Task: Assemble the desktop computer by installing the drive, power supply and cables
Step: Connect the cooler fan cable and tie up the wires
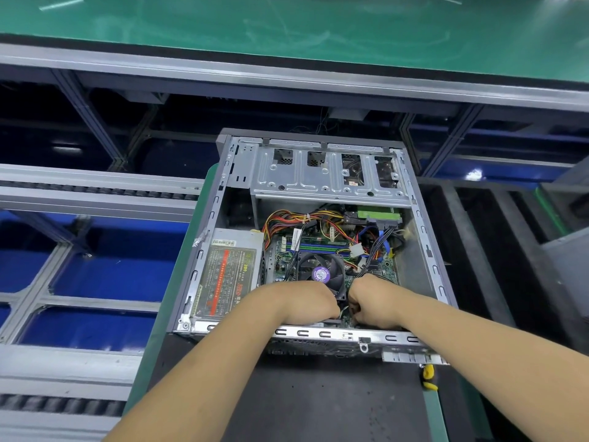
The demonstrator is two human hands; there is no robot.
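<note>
Your left hand (306, 303) and right hand (371, 301) sit close together at 6 o'clock inside the open PC case (427, 250), fingers curled down near the mobo's near edge; I can't tell exactly what they grip, prob a small cable plug. PSU (228, 275) is seated at 9 o'clock, CPU fan (322, 272) just beyond your knuckles, drive (377, 215) at 1 o'clock under the drive cage (318, 173). Risks, my guess: forcing a misaligned plug bends pins; loose wire bundle (296, 218) could droop into the fan blades; wrists may scrape the case's sharp rim.
</note>
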